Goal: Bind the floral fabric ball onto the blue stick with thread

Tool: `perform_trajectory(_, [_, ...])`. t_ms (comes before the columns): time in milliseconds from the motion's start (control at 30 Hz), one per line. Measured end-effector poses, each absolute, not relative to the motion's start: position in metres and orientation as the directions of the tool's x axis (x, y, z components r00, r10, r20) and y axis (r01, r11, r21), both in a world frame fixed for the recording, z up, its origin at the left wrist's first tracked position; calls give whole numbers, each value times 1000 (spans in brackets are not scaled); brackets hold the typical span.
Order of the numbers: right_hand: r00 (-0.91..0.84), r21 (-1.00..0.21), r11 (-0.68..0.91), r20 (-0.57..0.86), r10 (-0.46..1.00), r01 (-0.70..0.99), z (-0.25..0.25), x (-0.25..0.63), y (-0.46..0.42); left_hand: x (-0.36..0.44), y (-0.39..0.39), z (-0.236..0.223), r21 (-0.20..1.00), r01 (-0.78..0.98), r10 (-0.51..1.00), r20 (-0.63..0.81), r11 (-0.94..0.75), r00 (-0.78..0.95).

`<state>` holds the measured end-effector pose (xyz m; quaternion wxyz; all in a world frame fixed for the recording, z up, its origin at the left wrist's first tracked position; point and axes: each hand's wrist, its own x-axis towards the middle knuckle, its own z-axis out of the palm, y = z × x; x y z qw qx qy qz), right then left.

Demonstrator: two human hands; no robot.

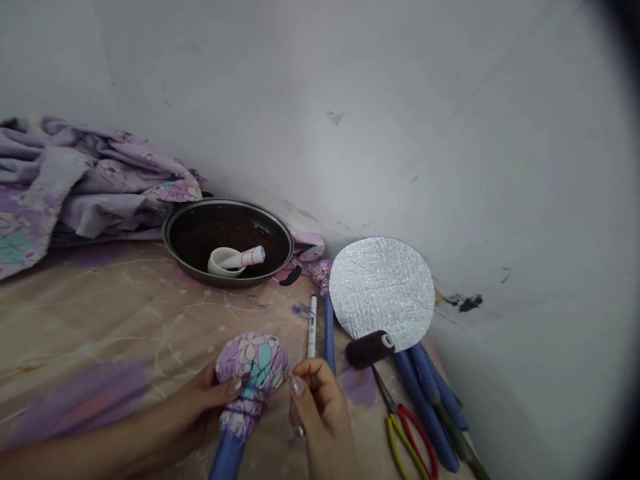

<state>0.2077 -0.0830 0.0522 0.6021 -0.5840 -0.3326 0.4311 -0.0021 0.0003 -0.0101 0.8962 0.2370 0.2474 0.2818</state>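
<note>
My left hand (203, 403) is wrapped round a blue stick topped with a floral fabric ball (253, 363), thumb pressed on the ball's left side. Dark thread binds the cloth below the ball. My right hand (320, 407) sits just right of the ball with its fingers pinched together; what they pinch is too small to make out. A white pen (312, 327) and another blue stick (329, 333) lie just beyond the right hand.
A dark pan (227, 241) holds brown grains and a white cup. A silver foil disc (383, 285), a dark thread spool (370, 348), more blue sticks (425, 407) and scissors (407, 437) lie at right. Purple floral cloth (75, 193) is heaped at left against the wall.
</note>
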Motion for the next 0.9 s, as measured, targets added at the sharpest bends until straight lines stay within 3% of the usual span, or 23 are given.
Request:
perform_trajectory(133, [360, -997, -66, -72, 930, -28, 47, 203, -90, 9, 0, -29, 602, -431, 698, -323, 673, 639])
perform_trajectory(267, [336, -985, -42, 17, 942, 169, 39, 204, -96, 12, 1, -36, 610, -415, 681, -299, 675, 668])
perform_trajectory(500, [315, -947, 54, 159, 936, 317, 45, 213, -103, 11, 2, -1, 669, -398, 678, -219, 628, 702])
perform_trajectory(700, [118, -704, 260, 439, 890, 660, 67, 220, -105, 10, 2, 29, 704, -342, 680, -269, 622, 682])
perform_trajectory(900, [-18, -551, 276, 427, 904, 788, 66, 219, -107, 13, 1, 19, 695, -350, 677, -266, 628, 687])
